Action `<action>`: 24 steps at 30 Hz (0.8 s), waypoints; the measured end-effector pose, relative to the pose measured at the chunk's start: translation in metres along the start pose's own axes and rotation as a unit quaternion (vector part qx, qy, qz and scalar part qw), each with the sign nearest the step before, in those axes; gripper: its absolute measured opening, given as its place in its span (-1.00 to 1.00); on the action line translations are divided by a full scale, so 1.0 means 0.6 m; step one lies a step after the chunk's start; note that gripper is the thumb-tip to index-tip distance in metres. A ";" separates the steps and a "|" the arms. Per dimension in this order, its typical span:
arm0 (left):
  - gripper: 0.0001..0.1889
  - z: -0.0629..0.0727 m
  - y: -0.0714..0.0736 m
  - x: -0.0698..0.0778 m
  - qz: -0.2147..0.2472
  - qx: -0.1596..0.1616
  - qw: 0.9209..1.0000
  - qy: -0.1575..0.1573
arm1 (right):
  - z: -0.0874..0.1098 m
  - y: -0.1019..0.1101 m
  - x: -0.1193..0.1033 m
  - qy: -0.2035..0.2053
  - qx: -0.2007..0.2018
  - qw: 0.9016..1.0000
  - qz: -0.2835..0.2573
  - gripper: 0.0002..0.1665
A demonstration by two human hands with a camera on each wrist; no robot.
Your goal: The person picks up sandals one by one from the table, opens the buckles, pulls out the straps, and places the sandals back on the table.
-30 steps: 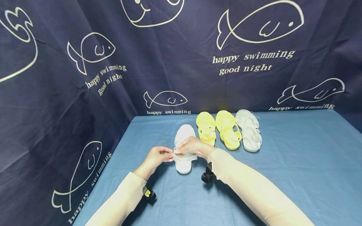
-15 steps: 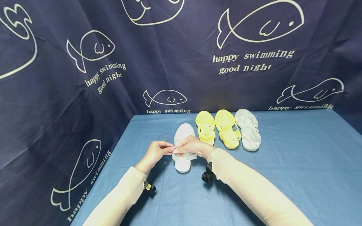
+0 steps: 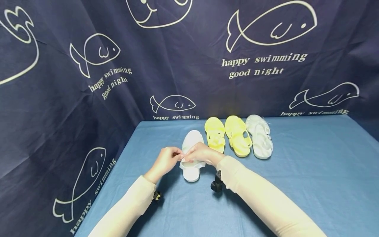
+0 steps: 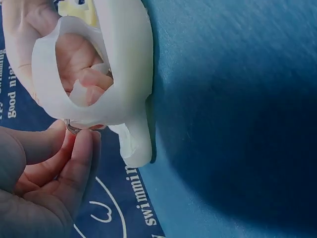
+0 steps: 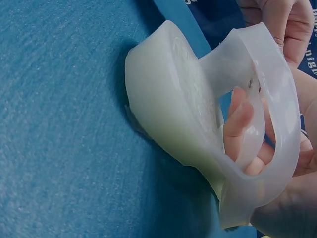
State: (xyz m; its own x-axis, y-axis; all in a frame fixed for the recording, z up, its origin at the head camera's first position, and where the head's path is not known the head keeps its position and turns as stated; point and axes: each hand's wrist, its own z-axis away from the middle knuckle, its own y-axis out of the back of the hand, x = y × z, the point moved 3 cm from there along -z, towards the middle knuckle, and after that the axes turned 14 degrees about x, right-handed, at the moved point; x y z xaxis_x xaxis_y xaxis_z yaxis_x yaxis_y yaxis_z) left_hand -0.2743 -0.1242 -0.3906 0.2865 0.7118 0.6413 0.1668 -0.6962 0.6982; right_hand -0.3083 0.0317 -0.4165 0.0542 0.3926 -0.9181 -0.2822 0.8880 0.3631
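Together, left grip point(image 3: 167, 160) and right grip point(image 3: 202, 153) hold a sandal point(image 3: 192, 139); wrist views, unlike head's, show metal fastening point(image 4: 73, 127).

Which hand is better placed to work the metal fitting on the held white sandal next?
Probably the left hand: it pinches the metal fitting, while the right hand seems occupied holding the white sandal.

I'm watching left hand point(image 3: 167, 160) and right hand point(image 3: 202, 154) meeting at left edge of front white sandal point(image 3: 192, 140); yellow sandal point(image 3: 215, 140), second yellow sandal point(image 3: 236, 133), rear white sandal point(image 3: 259, 136) are lying to its right on blue worktop point(image 3: 311, 164).
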 end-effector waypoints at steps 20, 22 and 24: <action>-0.95 -0.019 0.000 0.027 -0.030 -0.034 0.996 -0.079 | 0.004 -0.004 -0.007 0.027 0.000 1.000 0.013 -0.83; -0.95 -0.022 0.000 0.023 -0.027 -0.045 0.996 -0.069 | 0.004 -0.004 -0.005 0.024 -0.004 1.000 0.010 -0.82; -0.94 -0.025 0.000 0.020 -0.023 -0.055 0.996 -0.063 | 0.003 -0.003 -0.003 0.025 -0.005 1.000 0.013 -0.80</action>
State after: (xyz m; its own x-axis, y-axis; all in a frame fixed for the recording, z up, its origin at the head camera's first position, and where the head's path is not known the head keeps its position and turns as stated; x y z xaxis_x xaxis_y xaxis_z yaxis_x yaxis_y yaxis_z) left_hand -0.2853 -0.1145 -0.3780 0.3987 0.7202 0.5677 0.0800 -0.6440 0.7608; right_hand -0.3061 0.0299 -0.4151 -0.0009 0.4023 -0.9155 -0.2925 0.8754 0.3849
